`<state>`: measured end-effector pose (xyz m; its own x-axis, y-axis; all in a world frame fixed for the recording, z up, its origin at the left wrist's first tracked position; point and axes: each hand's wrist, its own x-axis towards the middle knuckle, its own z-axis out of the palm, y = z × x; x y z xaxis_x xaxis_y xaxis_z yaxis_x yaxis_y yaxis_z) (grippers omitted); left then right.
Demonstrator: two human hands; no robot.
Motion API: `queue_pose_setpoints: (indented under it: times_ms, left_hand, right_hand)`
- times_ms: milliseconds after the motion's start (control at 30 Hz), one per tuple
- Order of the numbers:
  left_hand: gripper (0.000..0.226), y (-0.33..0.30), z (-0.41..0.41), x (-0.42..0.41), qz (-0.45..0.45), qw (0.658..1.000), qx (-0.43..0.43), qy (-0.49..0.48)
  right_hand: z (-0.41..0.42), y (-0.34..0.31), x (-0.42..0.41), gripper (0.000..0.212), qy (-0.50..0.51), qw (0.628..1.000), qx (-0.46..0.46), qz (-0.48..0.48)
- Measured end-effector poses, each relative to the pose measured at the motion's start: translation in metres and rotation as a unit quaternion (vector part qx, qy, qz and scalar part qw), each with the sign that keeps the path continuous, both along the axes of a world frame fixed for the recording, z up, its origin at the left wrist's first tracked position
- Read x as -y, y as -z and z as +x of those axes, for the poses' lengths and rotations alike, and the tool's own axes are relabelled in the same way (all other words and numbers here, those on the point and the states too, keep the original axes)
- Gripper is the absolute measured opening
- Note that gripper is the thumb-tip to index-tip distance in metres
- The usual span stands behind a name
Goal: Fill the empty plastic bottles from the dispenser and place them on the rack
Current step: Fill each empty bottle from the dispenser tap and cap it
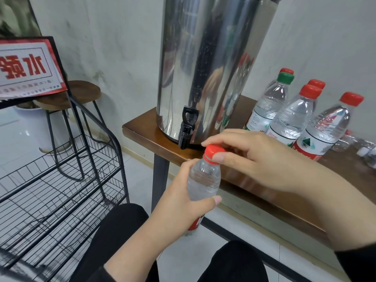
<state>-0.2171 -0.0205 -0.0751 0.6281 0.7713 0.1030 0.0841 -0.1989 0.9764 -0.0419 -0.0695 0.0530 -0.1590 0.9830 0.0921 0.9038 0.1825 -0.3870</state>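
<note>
While the bottle (204, 180) hangs off the table's (142, 129) near edge below the dispenser (211, 64) tap (186, 131), it could twist and slip if cap (213, 151) torque beats the left hand (179, 208) wrapped around its body, right hand (258, 159) fingertips pinching the cap.

The dispenser (213, 64) is cut off by the top edge, so its lid barely shows, and the left hand (181, 202) wrapped round the held bottle (204, 180) hides most of the label and the bottle's base. The red-and-white sign (26, 68) runs off the left edge, its small print too blurred to read. Small clear things (364, 147) lying at the table's right edge are too blurred to identify, and the rack (61, 180) is cropped at the left and bottom.
</note>
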Motion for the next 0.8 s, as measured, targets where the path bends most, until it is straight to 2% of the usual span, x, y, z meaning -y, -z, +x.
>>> queue_pose_setpoints:
  times_ms: [67, 133, 333, 533, 700, 800]
  left_hand:
    - [0.063, 0.0008, -0.0009, 0.0004, 0.006, 1.000, -0.005, -0.005]
    - [0.064, 0.0019, -0.0015, 0.0009, 0.007, 1.000, -0.014, -0.003]
    - [0.063, 0.0001, -0.0039, -0.0001, -0.020, 0.999, -0.016, 0.021]
    - [0.064, 0.0007, -0.0024, 0.0047, -0.005, 1.000, -0.027, 0.004]
    - [0.065, -0.0034, -0.0064, 0.0005, -0.020, 0.999, -0.034, 0.031]
    - [0.063, -0.0053, -0.0032, 0.0046, 0.008, 0.999, -0.048, -0.003]
  right_hand:
    - [-0.0016, 0.0023, -0.0020, 0.032, 0.026, 0.999, -0.018, 0.011]
    - [-0.0035, 0.0025, -0.0046, 0.038, 0.046, 0.999, -0.022, 0.018]
    - [-0.0020, -0.0033, -0.0005, 0.030, 0.018, 0.999, -0.030, -0.035]
    - [-0.0050, 0.0005, -0.0075, 0.028, 0.041, 0.999, -0.014, 0.001]
    - [-0.0044, -0.0030, -0.0033, 0.029, 0.016, 0.999, -0.022, -0.023]
    - [-0.0078, 0.0001, -0.0055, 0.032, 0.045, 0.998, -0.040, 0.009]
